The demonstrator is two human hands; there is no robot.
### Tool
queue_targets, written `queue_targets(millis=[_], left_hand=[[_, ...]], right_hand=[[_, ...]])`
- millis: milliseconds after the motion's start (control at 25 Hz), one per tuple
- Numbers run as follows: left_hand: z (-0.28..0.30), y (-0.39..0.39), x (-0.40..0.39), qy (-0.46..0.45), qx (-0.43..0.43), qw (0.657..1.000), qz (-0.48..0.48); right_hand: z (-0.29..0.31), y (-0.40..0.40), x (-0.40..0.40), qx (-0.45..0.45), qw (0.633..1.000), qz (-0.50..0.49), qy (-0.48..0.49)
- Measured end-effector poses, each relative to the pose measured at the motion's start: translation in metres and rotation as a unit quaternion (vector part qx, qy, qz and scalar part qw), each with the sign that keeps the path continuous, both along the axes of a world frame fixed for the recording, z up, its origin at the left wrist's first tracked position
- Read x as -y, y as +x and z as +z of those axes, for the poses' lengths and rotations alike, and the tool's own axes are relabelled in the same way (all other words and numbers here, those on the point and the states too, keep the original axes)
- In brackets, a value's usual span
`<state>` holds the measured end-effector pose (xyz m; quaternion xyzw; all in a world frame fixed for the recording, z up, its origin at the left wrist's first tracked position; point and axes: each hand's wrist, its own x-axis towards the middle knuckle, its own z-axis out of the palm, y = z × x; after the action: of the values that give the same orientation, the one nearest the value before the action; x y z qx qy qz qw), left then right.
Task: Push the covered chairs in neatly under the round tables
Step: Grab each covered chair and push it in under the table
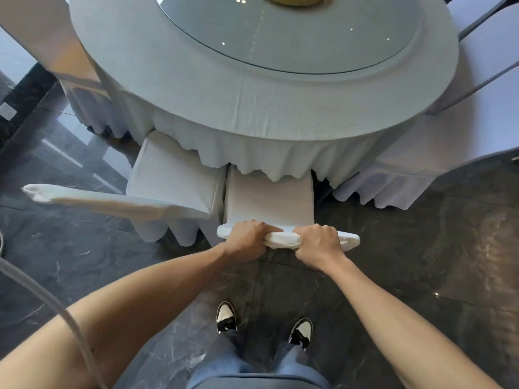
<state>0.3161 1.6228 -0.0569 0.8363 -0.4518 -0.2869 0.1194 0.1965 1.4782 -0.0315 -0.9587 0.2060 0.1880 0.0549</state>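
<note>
"Why are both hands on top of that chair?"

"The left hand [247,238] and right hand [318,244] have their fingers curled tight round the top of the covered chair [269,197], to push it straight in. Its seat is partly under the round tabletop [196,77] cloth."

"Can you see its legs?"

"No, the white cover hides them. The neighbour chair [171,178] sits crooked."

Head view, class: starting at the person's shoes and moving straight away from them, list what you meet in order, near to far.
Shoes → dark floor → both hands, left hand and right hand, gripping the chair back → chair seat → tablecloth skirt → round table → glass turntable.
</note>
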Motion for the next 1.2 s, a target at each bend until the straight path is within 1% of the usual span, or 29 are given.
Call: queue_targets(millis=[120, 280, 440, 600, 760, 920, 1040, 1200], left_hand=[[-0.007, -0.008, -0.003, -0.016, 0.009, 1.0, -0.001], [-0.011, -0.009, -0.015, -0.044, 0.003, 0.999, -0.027], [-0.008, 0.029, -0.012, -0.016, 0.0, 0.999, -0.034], [-0.004, 0.049, 0.002, -0.039, -0.007, 0.999, -0.018], [-0.014, 0.065, -0.006, -0.048, -0.026, 0.998, -0.007], [-0.017, 0.061, -0.009, -0.065, -0.051, 0.996, 0.027], [-0.02, 0.06, -0.005, -0.087, -0.087, 0.99, 0.071], [-0.028, 0.06, 0.004, -0.079, -0.078, 0.986, 0.121]], right_hand=[[0.0, -0.006, -0.008, -0.021, 1.0, 0.012, -0.016], [-0.006, -0.014, -0.018, -0.038, 0.998, 0.024, -0.04], [-0.004, 0.022, -0.023, -0.029, 0.999, 0.001, -0.038], [-0.006, 0.046, -0.004, -0.022, 0.998, -0.033, -0.04], [-0.01, 0.051, -0.003, -0.003, 0.998, -0.061, -0.014], [-0.012, 0.048, -0.01, 0.057, 0.995, -0.078, 0.02], [-0.012, 0.051, -0.013, 0.038, 0.997, -0.068, 0.002], [-0.014, 0.055, -0.007, 0.018, 0.998, -0.059, -0.028]])
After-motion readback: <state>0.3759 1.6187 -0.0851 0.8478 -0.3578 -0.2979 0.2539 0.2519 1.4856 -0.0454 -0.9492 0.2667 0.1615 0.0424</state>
